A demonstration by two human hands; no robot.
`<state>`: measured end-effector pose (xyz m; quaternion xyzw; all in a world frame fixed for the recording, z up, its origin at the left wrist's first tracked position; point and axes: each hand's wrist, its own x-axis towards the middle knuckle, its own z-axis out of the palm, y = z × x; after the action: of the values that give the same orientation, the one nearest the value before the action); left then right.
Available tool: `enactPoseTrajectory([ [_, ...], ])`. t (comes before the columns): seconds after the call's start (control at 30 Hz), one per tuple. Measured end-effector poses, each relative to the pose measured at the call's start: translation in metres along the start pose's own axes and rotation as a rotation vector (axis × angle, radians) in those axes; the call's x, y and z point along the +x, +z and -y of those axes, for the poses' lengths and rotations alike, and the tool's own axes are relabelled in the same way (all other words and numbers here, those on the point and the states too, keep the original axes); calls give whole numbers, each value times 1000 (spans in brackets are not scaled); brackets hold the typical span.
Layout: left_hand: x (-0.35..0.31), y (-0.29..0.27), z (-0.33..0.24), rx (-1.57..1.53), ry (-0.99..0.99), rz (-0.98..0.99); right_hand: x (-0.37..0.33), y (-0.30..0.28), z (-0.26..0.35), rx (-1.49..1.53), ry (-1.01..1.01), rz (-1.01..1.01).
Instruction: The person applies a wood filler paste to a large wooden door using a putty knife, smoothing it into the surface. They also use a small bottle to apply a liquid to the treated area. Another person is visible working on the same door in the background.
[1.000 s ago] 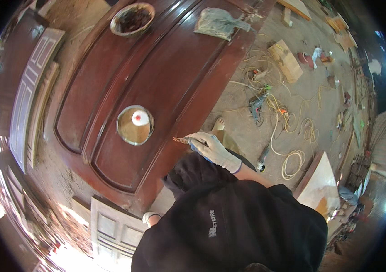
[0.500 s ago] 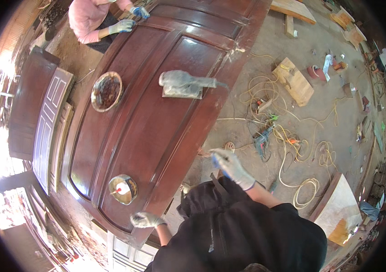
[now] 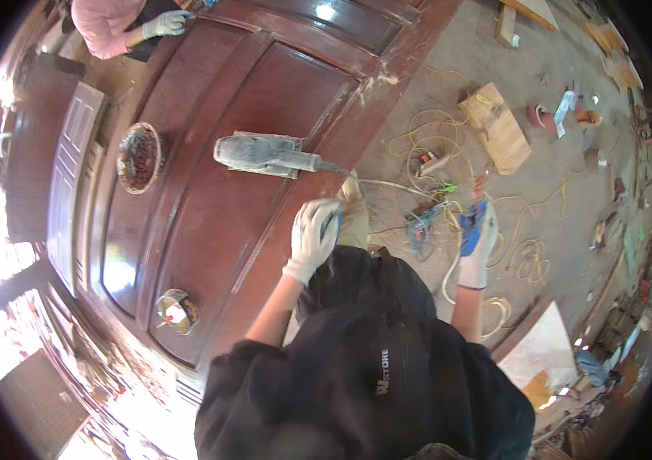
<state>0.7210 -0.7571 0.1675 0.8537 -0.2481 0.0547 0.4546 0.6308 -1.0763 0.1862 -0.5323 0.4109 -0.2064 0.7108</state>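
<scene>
A large reddish-brown panelled wooden door point(image 3: 211, 222) lies flat to my left. At its near right edge, my left hand point(image 3: 315, 234) wears a white glove with a blue palm; its fingers are curled, and what they hold, if anything, is hidden. My right hand point(image 3: 479, 234), gloved alike, is out over the floor to the right. A small reddish-brown piece point(image 3: 479, 186) shows at its fingertips, too blurred to name. Beyond my left hand, a dusty grey electric sander point(image 3: 261, 153) rests on the door, its cable running off to the right.
A round basin point(image 3: 140, 158) with dark contents and a cut-open container point(image 3: 178, 311) sit on the door. Tangled yellow cords point(image 3: 437, 130), a power tool point(image 3: 421, 230) and a wooden board point(image 3: 496, 129) lie on the floor. A person's gloved hand point(image 3: 167, 24) is at the far left.
My left hand has moved up and right from near the cut-open container. My right hand has swung to the right over the floor. The view has shifted, and my body stands more upright.
</scene>
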Motion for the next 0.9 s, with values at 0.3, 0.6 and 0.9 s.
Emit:
enactPoseTrajectory([
  [0.3, 193, 175, 48, 297, -381, 20, 37, 92, 28, -273, 193, 197],
  [0.6, 224, 207, 102, 363, -590, 25, 143, 159, 40, -308, 249, 147],
  [0.9, 198, 207, 73, 138, -261, 286, 172, 192, 24, -350, 350, 233],
])
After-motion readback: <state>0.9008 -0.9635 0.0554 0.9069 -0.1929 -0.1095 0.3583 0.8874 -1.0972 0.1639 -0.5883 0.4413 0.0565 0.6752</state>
